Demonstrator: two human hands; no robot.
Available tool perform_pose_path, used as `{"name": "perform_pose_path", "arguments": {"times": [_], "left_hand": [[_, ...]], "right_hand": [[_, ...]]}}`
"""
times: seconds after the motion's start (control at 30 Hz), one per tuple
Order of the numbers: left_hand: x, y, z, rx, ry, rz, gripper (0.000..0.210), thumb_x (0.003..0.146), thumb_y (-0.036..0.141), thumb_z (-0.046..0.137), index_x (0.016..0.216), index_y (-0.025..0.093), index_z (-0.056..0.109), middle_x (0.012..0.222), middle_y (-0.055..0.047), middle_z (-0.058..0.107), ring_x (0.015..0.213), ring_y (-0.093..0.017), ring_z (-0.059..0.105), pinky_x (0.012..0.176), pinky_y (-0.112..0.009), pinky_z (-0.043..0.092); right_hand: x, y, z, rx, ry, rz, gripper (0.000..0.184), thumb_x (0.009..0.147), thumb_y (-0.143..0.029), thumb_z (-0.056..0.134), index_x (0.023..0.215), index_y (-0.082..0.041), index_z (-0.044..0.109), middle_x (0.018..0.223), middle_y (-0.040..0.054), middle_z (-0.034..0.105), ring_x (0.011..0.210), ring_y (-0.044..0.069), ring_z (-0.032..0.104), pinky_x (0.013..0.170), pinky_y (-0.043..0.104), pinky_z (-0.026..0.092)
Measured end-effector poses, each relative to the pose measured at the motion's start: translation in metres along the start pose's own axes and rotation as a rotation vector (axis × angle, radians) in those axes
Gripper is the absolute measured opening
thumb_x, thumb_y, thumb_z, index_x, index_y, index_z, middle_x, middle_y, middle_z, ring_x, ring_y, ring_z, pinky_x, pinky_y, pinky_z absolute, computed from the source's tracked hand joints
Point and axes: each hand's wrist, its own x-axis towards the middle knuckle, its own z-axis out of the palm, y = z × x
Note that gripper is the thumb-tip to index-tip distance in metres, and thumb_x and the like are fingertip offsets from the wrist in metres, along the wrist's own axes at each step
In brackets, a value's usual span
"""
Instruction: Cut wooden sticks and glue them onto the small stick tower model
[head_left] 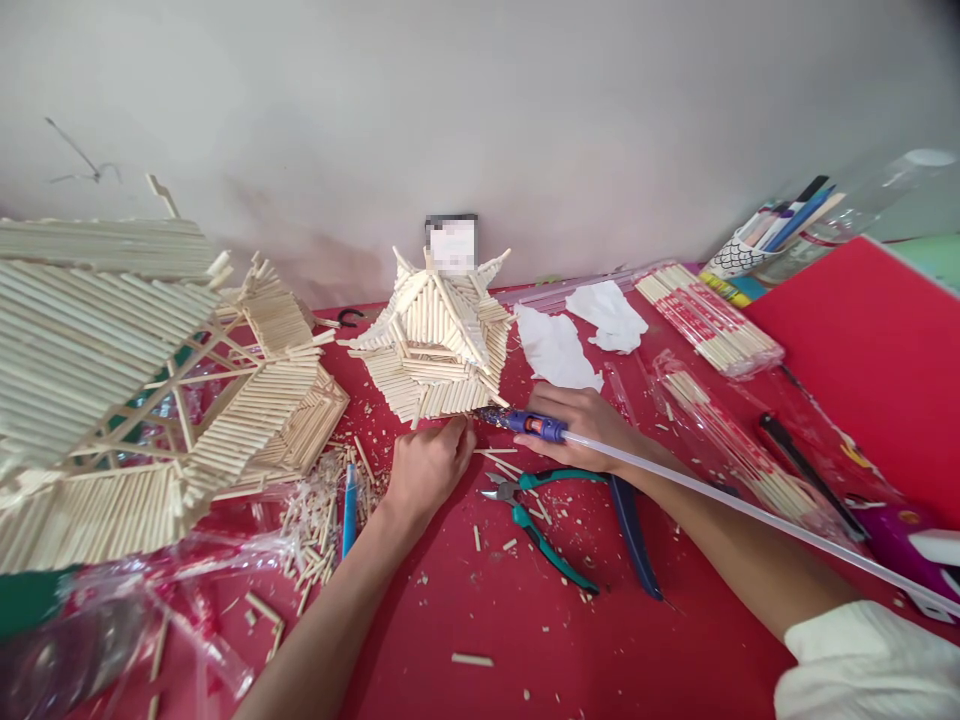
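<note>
A small pagoda-like model (439, 330) made of wooden sticks stands on the red table near the wall. My left hand (431, 460) is at its front lower edge, fingers curled; what they pinch, if anything, is hidden. Around a blue hot glue gun (546, 427), my right hand (581, 420) is closed. The gun's nozzle points left at the model's lower front edge. From its back a long, translucent glue stick (697, 485) runs to the lower right, over my forearm. Below my hands lie green-handled nippers (529, 497) beside a dark blue handle (634, 540).
A larger stick model (97, 350) fills the left side. Cut sticks (319, 520), a blue pen-like tool (350, 510) and crumpled plastic lie before it. At right are crumpled tissues (559, 350), packs of chopsticks (712, 318), a pen cup (735, 255) and a red board (870, 370).
</note>
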Motion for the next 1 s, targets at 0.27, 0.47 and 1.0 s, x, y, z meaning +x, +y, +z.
{"name": "perform_pose_path", "arguments": {"times": [0.27,0.47,1.0], "left_hand": [[0.002,-0.001,0.000,-0.012,-0.018,-0.022,0.035,0.102,0.033,0.043,0.099,0.022,0.076,0.073,-0.007,0.076,0.064,-0.019,0.069,0.055,-0.026,0.034],[0.001,-0.001,0.000,-0.011,-0.012,-0.016,0.034,0.102,0.033,0.043,0.103,0.022,0.076,0.073,-0.007,0.075,0.064,-0.020,0.069,0.054,-0.027,0.034],[0.001,-0.002,0.001,-0.010,-0.004,0.019,0.031,0.100,0.029,0.046,0.101,0.021,0.076,0.072,-0.006,0.076,0.063,-0.020,0.068,0.053,-0.028,0.030]], "right_hand": [[-0.001,0.001,0.000,0.000,0.008,0.004,0.035,0.102,-0.047,0.053,0.082,-0.019,0.062,0.079,0.0037,0.062,0.066,0.015,0.057,0.057,0.027,0.041],[-0.002,0.002,-0.001,-0.030,0.012,-0.023,0.032,0.101,-0.044,0.055,0.083,-0.019,0.061,0.078,0.0039,0.061,0.069,0.015,0.057,0.057,0.027,0.042],[0.001,-0.008,0.004,-0.230,0.056,-0.026,0.042,0.103,-0.050,0.049,0.076,-0.019,0.057,0.072,0.0038,0.058,0.062,0.015,0.052,0.052,0.029,0.035]]}}
